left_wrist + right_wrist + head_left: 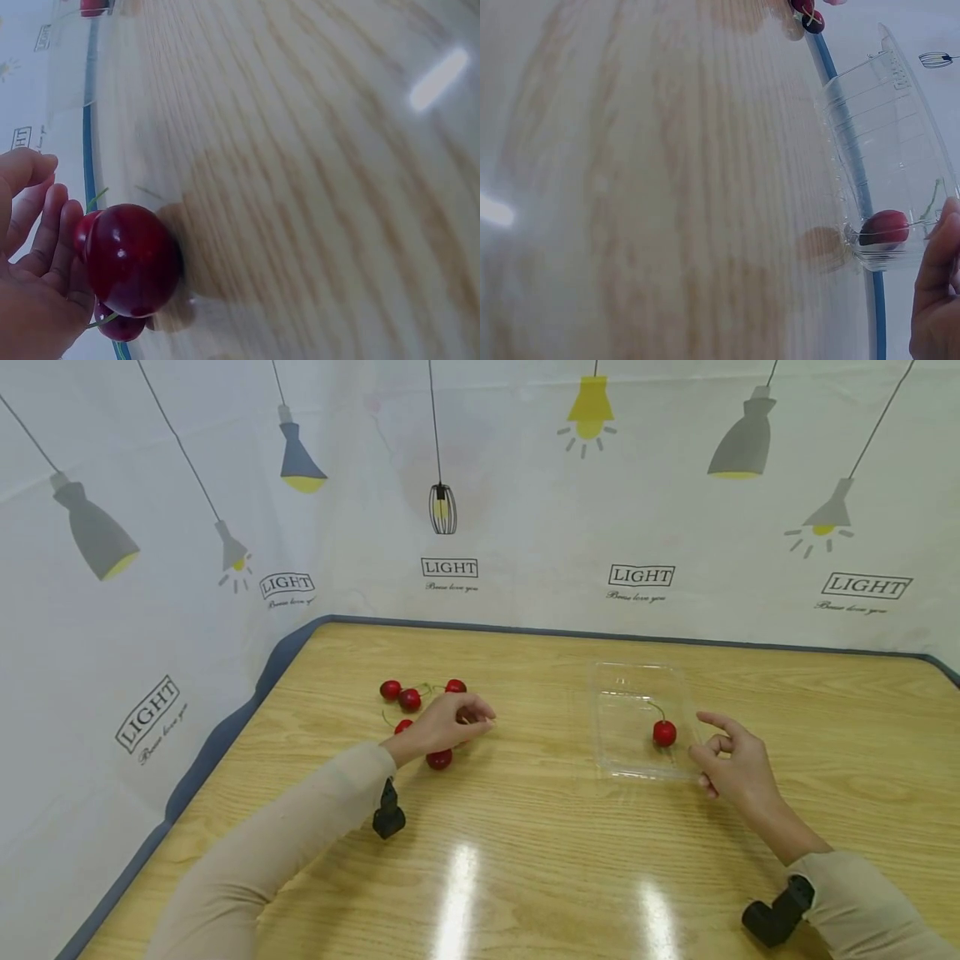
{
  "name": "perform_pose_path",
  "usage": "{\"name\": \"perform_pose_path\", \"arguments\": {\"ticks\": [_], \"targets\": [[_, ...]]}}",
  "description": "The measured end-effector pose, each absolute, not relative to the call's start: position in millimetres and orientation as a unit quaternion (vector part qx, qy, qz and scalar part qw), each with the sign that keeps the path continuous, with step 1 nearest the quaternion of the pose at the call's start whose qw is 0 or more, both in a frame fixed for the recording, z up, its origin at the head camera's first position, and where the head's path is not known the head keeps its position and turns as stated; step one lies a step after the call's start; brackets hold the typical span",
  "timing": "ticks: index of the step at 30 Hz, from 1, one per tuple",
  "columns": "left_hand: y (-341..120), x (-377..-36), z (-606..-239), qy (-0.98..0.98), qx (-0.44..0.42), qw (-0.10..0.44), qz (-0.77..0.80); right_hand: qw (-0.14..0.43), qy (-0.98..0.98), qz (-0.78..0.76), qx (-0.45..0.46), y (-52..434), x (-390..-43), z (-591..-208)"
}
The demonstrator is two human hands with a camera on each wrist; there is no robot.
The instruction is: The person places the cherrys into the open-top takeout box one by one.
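My left hand (450, 722) is over a loose group of red cherries on the table, fingers bent and thumb near the index finger. In the left wrist view, a large dark red cherry (131, 259) is beside the fingers, and I see nothing clearly held. A clear plastic box (637, 772) stands to the right with one stemmed cherry (664, 733) in it. At the box's right edge, my right hand (742, 768) holds the wall between thumb and fingers. The right wrist view shows the thumb (939, 251) against the plastic, near the cherry.
More cherries (409, 699) with green stems lie behind and beside the left hand, one (439, 759) in front of it. The wooden table (540, 860) meets a printed cloth backdrop (525, 527) at the back and left. Both wrists carry black camera mounts (388, 814).
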State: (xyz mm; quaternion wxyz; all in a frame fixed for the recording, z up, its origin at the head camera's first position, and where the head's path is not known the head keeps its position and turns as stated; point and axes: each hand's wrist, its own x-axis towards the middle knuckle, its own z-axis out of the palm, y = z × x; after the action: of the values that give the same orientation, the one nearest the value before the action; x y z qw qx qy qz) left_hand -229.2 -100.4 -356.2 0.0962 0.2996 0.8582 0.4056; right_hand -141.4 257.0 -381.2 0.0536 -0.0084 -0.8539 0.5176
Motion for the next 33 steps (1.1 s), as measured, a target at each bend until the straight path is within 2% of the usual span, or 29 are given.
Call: {"name": "perform_pose_path", "arguments": {"ticks": [3,11,21,33], "targets": [[-103,-240,-371,0.86,0.291,0.096,0.409,0.052,-0.853,0.519,-0.007,257,-141,-381],[-102,-239,-372,0.861,0.289,0.099,0.407,0.048,-0.853,0.519,-0.009,257,-141,-380],[-98,-241,-371,0.863,0.299,0.141,0.382,0.05,-0.853,0.519,-0.006,257,-142,-380],[-96,-242,-376,0.873,0.317,0.152,0.338,0.051,-0.853,0.52,-0.007,257,-142,-380]]}}
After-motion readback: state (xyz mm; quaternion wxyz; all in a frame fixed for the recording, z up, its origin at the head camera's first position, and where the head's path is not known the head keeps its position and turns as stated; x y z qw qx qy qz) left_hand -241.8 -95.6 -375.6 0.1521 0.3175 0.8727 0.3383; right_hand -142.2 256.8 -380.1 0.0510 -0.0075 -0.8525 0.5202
